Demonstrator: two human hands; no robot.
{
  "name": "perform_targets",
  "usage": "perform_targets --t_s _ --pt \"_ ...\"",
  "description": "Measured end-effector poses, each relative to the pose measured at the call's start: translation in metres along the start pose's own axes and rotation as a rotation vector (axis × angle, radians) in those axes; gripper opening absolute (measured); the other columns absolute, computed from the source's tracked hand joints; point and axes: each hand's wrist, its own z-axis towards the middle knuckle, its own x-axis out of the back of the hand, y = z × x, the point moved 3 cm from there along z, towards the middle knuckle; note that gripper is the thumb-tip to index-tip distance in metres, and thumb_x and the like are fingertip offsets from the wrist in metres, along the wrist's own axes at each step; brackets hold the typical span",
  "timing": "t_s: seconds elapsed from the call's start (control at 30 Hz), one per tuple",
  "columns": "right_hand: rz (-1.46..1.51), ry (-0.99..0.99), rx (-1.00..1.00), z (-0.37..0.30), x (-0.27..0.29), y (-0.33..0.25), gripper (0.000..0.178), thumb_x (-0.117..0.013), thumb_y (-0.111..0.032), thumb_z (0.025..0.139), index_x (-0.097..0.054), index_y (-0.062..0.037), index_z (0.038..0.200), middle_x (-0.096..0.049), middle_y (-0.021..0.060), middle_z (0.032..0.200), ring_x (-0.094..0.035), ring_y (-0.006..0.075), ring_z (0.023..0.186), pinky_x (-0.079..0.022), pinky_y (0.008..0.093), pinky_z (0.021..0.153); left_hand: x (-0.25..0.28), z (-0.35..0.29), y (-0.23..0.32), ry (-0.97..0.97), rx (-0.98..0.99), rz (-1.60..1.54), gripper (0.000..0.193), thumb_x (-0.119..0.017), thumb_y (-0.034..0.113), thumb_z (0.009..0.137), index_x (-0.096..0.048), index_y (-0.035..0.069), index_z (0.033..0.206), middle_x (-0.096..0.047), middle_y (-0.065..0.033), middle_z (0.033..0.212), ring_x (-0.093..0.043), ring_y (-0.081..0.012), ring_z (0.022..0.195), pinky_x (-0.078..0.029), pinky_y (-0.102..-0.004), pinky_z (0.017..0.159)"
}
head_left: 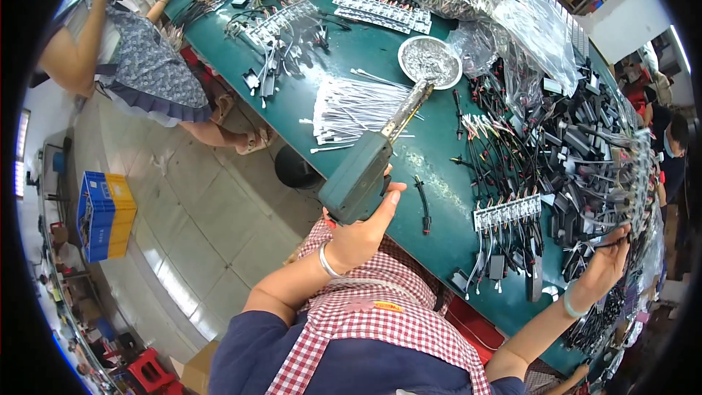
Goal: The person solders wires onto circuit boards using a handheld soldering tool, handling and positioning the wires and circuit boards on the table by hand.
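Note:
My left hand (362,230) is closed round the handle of a dark green pistol-grip tool (357,175). Its long, dirty metal barrel (404,115) points away from me, the tip at the near rim of a white bowl (431,42) with silvery-grey, crumpled-looking contents. At the far right my right hand (608,263) is closed on the lower end of a strip of small circuit boards (640,186) with dark cables, partly blurred near the picture's rim. Left of that hand, another board strip (508,212) lies on the table with wires and black parts hanging off it.
White cable ties (355,106) lie loose on the green table (446,208). A heap of black cabled parts (578,168) covers its right side, with plastic bags (537,36) behind. One short black cable (423,205) lies near me. A co-worker (150,58) is at the left edge.

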Motion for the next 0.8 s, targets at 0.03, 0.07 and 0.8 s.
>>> perform_targets --t_s 0.03,0.07,0.8 --pt "0.118 0.021 -0.007 -0.014 0.002 -0.002 0.033 -0.041 -0.002 0.102 -0.042 0.0154 0.131 -0.056 0.0256 0.128 -0.057 0.0299 0.120 -0.047 0.0366 0.108 0.001 0.000 0.001 -0.001 -0.001 0.008 0.045 -0.060 -0.009 0.090 -0.050 -0.002 0.133 -0.057 -0.0118 0.129 -0.066 -0.0182 0.104 -0.053 -0.0274 0.078" --pt "0.123 0.022 -0.008 -0.025 -0.007 0.004 0.033 -0.041 -0.002 0.102 -0.042 0.0154 0.131 -0.056 0.0256 0.128 -0.057 0.0299 0.120 -0.047 0.0366 0.108 0.004 -0.001 0.003 0.004 -0.002 0.022 0.046 -0.060 -0.009 0.090 -0.048 -0.001 0.134 -0.056 -0.0118 0.130 -0.065 -0.0178 0.104 -0.053 -0.0273 0.079" --pt "0.319 0.480 -0.591 -0.186 -0.172 0.294 0.032 -0.051 -0.004 0.099 -0.048 -0.0075 0.131 -0.055 0.0108 0.134 -0.048 0.0222 0.129 -0.038 0.0499 0.110 0.032 -0.003 0.006 -0.007 0.093 0.078 0.050 -0.060 -0.014 0.083 -0.047 -0.007 0.130 -0.054 -0.0199 0.126 -0.057 -0.0315 0.118 -0.058 -0.0449 0.092"
